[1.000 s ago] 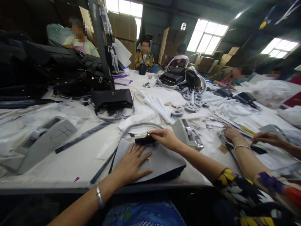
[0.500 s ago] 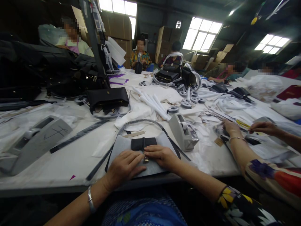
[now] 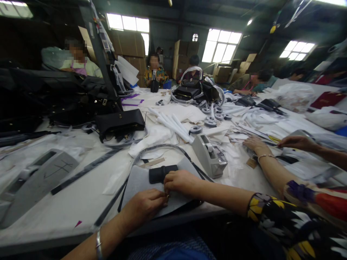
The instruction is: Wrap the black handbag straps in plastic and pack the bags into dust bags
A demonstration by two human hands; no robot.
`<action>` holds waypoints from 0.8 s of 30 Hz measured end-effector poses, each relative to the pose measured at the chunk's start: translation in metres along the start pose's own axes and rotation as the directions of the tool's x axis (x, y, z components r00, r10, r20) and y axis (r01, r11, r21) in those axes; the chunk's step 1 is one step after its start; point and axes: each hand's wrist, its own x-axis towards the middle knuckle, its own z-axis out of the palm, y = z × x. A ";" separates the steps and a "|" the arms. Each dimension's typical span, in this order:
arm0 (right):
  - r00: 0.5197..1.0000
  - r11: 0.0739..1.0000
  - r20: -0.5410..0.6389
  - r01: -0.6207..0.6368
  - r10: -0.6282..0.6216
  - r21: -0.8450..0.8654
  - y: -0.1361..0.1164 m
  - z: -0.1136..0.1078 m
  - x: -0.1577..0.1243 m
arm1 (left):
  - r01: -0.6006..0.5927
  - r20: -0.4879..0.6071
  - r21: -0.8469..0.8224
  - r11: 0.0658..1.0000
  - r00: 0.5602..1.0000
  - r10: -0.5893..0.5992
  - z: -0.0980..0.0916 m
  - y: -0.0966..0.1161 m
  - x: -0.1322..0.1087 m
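Note:
A black handbag lies flat before me at the table edge, its front covered by a pale grey sheet (image 3: 135,180). Across the upper part of the sheet sits a short black flap (image 3: 162,174) with a strap over its middle. My right hand (image 3: 180,183) is closed, with thumb and fingertips pinched at the strap's lower end, where a small gold-coloured clasp (image 3: 167,196) barely shows. My left hand (image 3: 146,204) rests on the sheet from the left, its bent fingertips closed at the same clasp. The fingers hide most of the clasp. The bag's wrapped handle (image 3: 162,146) arches behind.
A grey tape dispenser (image 3: 208,157) stands just right of the bag, another dispenser (image 3: 40,180) at left. A black handbag (image 3: 120,124) and white paper rolls (image 3: 173,124) lie beyond. At right, a co-worker's hands (image 3: 257,146) work close by. Black bags (image 3: 54,94) are piled at far left.
My right hand has gone from lying flatter beside the clasp to a raised pinch over it. My left fingertips have closed in, so the clasp is now mostly covered. The view has shifted slightly.

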 end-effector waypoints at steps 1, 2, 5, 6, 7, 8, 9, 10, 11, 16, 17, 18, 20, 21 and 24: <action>0.997 0.997 0.036 0.069 -0.068 -0.025 0.003 -0.005 0.004 | 0.001 -0.004 -0.004 1.000 1.000 -0.001 0.000 0.000 0.000; 0.991 0.992 0.055 0.122 -0.120 -0.037 0.007 -0.009 0.007 | 0.003 -0.009 -0.008 1.000 1.000 -0.003 0.000 0.000 0.000; 0.980 0.979 0.057 0.196 -0.193 -0.062 0.015 -0.012 0.012 | 0.018 -0.028 -0.026 1.000 0.999 -0.019 -0.001 0.001 0.001; 0.978 0.976 0.057 0.205 -0.201 -0.078 0.017 -0.011 0.013 | 0.021 -0.038 -0.031 0.999 0.999 -0.022 -0.001 0.001 0.001; 0.977 0.973 0.059 0.208 -0.203 -0.098 0.018 -0.009 0.013 | 0.020 -0.047 -0.033 0.999 0.999 -0.021 -0.001 0.002 0.001; 0.978 0.971 0.065 0.206 -0.199 -0.121 0.019 -0.006 0.014 | 0.015 -0.053 -0.031 0.999 0.998 -0.016 -0.001 0.002 0.001; 0.978 0.969 0.073 0.203 -0.194 -0.143 0.019 -0.004 0.014 | 0.009 -0.057 -0.029 1.000 0.998 -0.011 -0.002 0.002 0.002; 0.979 0.967 0.083 0.200 -0.189 -0.159 0.018 -0.001 0.013 | 0.004 -0.061 -0.026 1.000 0.998 -0.006 -0.002 0.002 0.002; 0.980 0.967 0.091 0.190 -0.176 -0.168 0.016 0.001 0.013 | 0.001 -0.064 -0.023 1.000 0.998 -0.002 -0.002 0.003 0.002; 0.999 0.989 0.044 -0.003 0.009 -0.146 -0.003 0.006 0.012 | -0.043 -0.064 0.007 0.999 0.997 0.044 -0.001 0.001 0.001; 0.998 0.990 0.032 -0.052 0.057 -0.134 -0.006 0.004 0.013 | -0.057 -0.061 0.020 0.998 0.996 0.059 0.000 0.000 0.001; 0.995 0.989 0.033 -0.091 0.095 -0.116 -0.008 0.001 0.013 | -0.065 -0.062 0.038 0.997 0.996 0.068 0.002 -0.001 0.000; 0.987 0.988 0.068 -0.144 0.148 -0.059 -0.009 -0.006 0.011 | -0.064 -0.084 0.091 0.994 0.994 0.072 0.005 -0.003 0.001; 0.984 0.988 0.091 -0.152 0.154 -0.022 -0.008 -0.009 0.009 | -0.062 -0.105 0.124 0.990 0.992 0.075 0.006 -0.004 0.001; 0.989 0.989 0.094 -0.122 0.114 0.082 -0.005 -0.011 -0.005 | -0.078 -0.124 0.221 0.972 0.986 0.108 0.009 -0.007 0.003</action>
